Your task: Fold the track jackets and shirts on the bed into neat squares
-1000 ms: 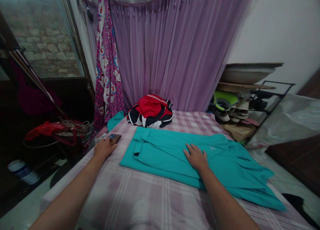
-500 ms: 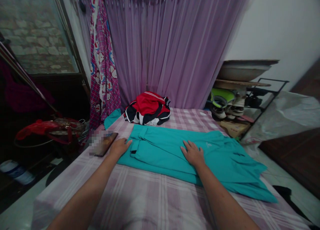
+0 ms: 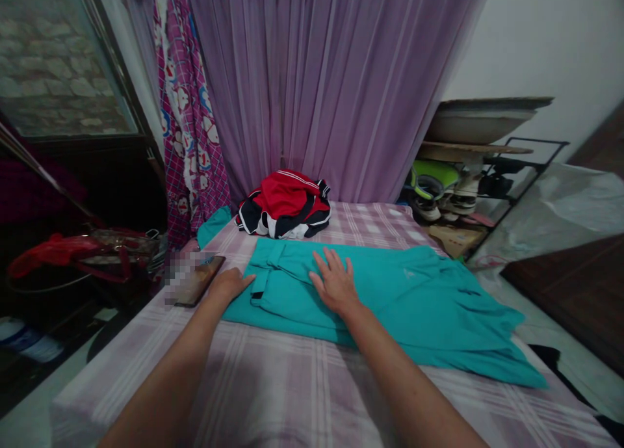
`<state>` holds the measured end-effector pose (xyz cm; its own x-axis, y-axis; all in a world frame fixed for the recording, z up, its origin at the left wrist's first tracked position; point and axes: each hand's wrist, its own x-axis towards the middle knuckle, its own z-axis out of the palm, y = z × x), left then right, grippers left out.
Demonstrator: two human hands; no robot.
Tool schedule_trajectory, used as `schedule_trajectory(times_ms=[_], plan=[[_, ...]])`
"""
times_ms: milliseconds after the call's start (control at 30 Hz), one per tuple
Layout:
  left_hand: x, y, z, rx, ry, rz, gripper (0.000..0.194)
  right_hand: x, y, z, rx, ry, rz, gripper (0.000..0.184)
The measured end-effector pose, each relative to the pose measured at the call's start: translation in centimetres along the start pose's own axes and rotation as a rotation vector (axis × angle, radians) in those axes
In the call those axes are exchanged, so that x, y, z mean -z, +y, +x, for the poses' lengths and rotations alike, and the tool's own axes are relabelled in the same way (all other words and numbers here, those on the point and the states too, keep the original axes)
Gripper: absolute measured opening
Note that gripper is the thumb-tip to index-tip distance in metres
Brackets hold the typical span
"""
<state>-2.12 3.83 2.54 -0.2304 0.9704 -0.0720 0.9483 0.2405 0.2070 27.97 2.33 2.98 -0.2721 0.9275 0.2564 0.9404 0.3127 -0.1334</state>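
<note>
Head view, downward over bed [image 3: 302, 383]

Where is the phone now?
The phone lies on the bed's left edge, just left of the left hand and the teal garment.

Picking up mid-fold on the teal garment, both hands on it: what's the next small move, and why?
Probably sweep the right hand rightward along the teal garment. It lies flat and open near the left end, where the left hand rests at the edge, while the right end looks rumpled and hangs toward the edge of the bed.
</note>
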Motion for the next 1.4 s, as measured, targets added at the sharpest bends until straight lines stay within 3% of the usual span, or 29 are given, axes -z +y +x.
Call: schedule_trajectory(times_ms=[167,300,433,567,700,867,1000,1167,1267,1400], plan=[[0.6,-1.0,-0.7,-0.011,-0.084,-0.003,0.06,-1.1,-2.2,-0.6,0.098,-0.266,0.026,0.057],[0.5,-2.2,-0.5,-0.026,-0.145,-0.161,0.058,0.8,-2.4,1.3,0.093,-0.284,0.061,0.047],[-0.6,-2.7,-0.1,-0.064,-0.157,-0.487,0.059,2.8,-3.4,5.7,0.141,-0.204,0.073,0.041],[-1.6,-2.7,0.1,-0.117,-0.113,-0.668,0.053,3.0,-5.5,11.2,0.185,-0.165,0.065,0.039],[-1.8,-2.8,-0.3,-0.093,-0.111,-0.641,0.057,1.7,-8.4,16.2,0.155,-0.271,0.034,0.04],[-0.7,-3.0,-1.5,-0.101,-0.237,-0.531,0.058,-0.5,-10.6,20.1,0.151,-0.378,0.013,0.039],[-0.2,-3.1,-2.2,-0.116,-0.357,-0.648,0.061,-1.9,-10.7,21.2,0.153,-0.448,0.01,0.043],[0.7,-2.8,-2.7,-0.147,-0.578,-0.981,0.079,-2.2,-10.0,21.7,0.18,-0.466,0.058,0.047],[2.0,-2.4,-3.2,-0.133,-0.681,-1.137,0.086,-1.1,-9.1,22.0,0.209,-0.441,0.138,0.04],[3.9,-1.5,-4.0,-0.146,-0.665,-1.224,0.091,1.8,-6.8,22.1,0.205,-0.415,0.264,0.026]])
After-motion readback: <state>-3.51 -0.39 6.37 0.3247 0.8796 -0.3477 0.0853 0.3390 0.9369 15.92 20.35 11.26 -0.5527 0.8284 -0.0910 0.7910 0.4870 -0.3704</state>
